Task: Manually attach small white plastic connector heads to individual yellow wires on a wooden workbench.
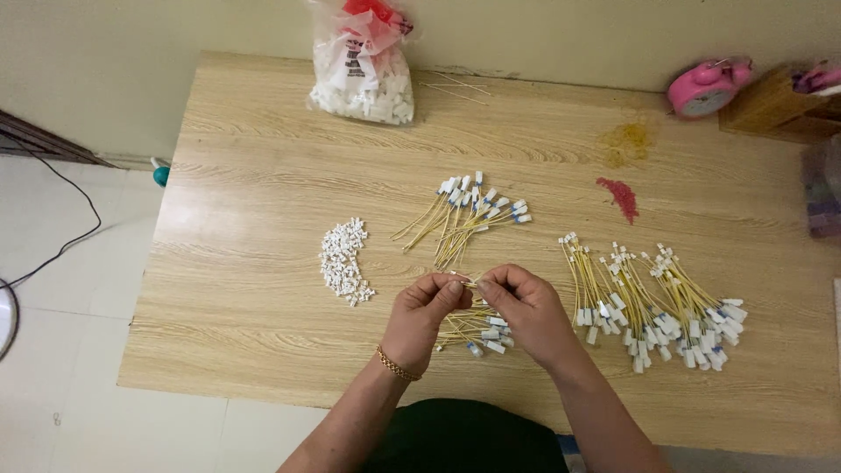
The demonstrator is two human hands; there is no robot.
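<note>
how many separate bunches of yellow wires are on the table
3: one bunch at the table's middle, a large spread at right, and a small bunch under the left hand and right hand, partly hidden.

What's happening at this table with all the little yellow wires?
A person sits at a wooden table, both hands meeting over a small bunch of yellow wires. The left hand and right hand pinch one wire between their fingertips. To the left lies a pile of small white connectors. Another wire bunch lies just beyond the hands, and a larger heap to the right. A bag of white parts stands at the far edge.
</note>
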